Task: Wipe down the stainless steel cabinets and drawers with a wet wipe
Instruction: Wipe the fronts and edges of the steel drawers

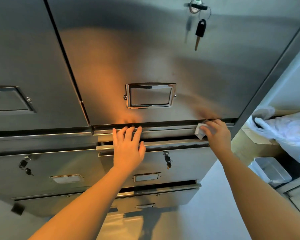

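Note:
A stainless steel cabinet with a tall door [163, 58] fills the upper view. Below it a drawer [185, 163] stands slightly pulled out. My left hand [128, 146] rests with straight fingers on the steel ledge [171, 131] between door and drawer. My right hand [215, 134] grips a folded white wet wipe [200, 131] and presses it against the right end of that ledge, just under the door's lower edge. Part of the wipe is hidden by my fingers.
A black key [200, 32] hangs from the door's lock at top right. More drawers with keys [167, 160] and label holders [150, 95] lie below and to the left. At right, a crumpled white cloth [284, 130] and a metal tray [270, 170] sit on shelves.

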Motion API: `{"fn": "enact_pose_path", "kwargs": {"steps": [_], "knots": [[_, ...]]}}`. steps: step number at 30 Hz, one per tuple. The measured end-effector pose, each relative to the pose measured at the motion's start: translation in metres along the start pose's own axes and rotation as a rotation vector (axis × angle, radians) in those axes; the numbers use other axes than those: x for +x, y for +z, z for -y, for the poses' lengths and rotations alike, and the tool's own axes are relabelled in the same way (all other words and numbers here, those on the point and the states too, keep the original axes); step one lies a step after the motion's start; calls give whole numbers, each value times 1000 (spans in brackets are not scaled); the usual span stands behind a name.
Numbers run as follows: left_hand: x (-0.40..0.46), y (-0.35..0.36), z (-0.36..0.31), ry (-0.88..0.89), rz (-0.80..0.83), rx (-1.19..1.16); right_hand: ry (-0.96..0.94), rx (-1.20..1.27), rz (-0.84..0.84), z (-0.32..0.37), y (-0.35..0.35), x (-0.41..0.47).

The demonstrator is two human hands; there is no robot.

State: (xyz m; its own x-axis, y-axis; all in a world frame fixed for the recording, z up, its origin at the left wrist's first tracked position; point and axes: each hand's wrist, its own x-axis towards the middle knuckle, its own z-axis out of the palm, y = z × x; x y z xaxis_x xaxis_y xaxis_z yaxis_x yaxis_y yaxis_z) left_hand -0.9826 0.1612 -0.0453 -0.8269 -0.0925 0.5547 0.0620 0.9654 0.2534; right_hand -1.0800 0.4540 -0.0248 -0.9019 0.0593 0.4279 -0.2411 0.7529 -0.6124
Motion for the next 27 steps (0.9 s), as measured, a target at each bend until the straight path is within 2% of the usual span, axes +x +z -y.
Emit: {"fn": "enact_pose_path", "kwargs": {"steps": [7, 12, 16, 21, 25, 27], "knots": [[1, -5, -1, -28, 59, 24, 52, -39, 23, -23, -21, 12], [3, -11, -4, -48, 143, 31, 130, -21, -65, -10, -9, 7], [3, -10, -4, -33, 164, 45, -27, -104, -6, 34, 23, -12], [0, -7, -4, -28, 108, 48, -178, 57, 22, 129, 93, -53], [1, -7, -4, -26, 93, 36, -265, 11, 51, 124, 94, -50], [1, -7, -3, -21, 100, 39, -234, -9, 64, 101, 80, -42]]}}
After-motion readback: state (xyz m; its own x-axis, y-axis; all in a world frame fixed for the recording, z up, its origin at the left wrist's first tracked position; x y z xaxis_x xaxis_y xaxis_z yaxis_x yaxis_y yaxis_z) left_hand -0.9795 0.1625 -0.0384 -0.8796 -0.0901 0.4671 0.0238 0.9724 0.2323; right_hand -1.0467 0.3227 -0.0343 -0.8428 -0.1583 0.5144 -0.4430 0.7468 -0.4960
